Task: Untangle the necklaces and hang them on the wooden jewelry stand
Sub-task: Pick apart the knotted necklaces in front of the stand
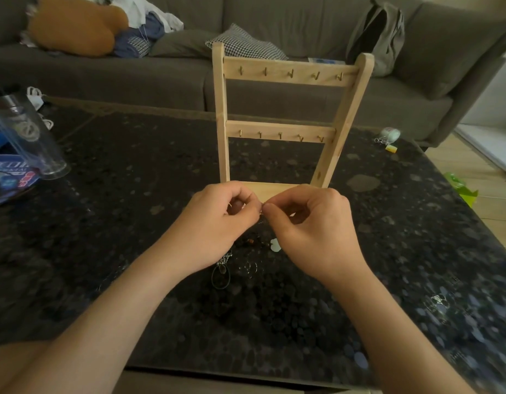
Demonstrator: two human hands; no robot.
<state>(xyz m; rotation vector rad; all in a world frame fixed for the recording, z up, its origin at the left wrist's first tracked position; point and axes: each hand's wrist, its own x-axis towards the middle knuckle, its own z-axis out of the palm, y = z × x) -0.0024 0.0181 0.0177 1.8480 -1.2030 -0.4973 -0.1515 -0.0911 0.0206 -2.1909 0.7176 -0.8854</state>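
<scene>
where two bare forearms reach forward over the dark speckled table (132, 200), the left hand (217, 223) and the right hand (314, 226) are seen close together, fingertips almost touching. both hands are curled, and a fine chain (260, 213) is pinched between thumb and forefinger of each; it is so thin that little of it can be made out. just beneath the hands, the tangled necklaces (247, 261) are heaped on the table: dark beads, a pale pendant, silvery links and a black cord loop can be told apart. just beyond the hands, the wooden jewelry stand (286, 72) is set upright on the table, its flat base partly hidden by the knuckles. two crossbars are fixed between its posts, each fitted with a row of five small brass hooks. at the table's left edge a clear plastic tube (32, 143) is tilted over a blue packet (7, 180); near the far right corner a small pale object (389, 135) is placed. behind the table a grey sofa (274, 21) is seen, with an orange cushion (75, 27), a checked cushion (246, 44) and a grey bag (380, 35) on it.
</scene>
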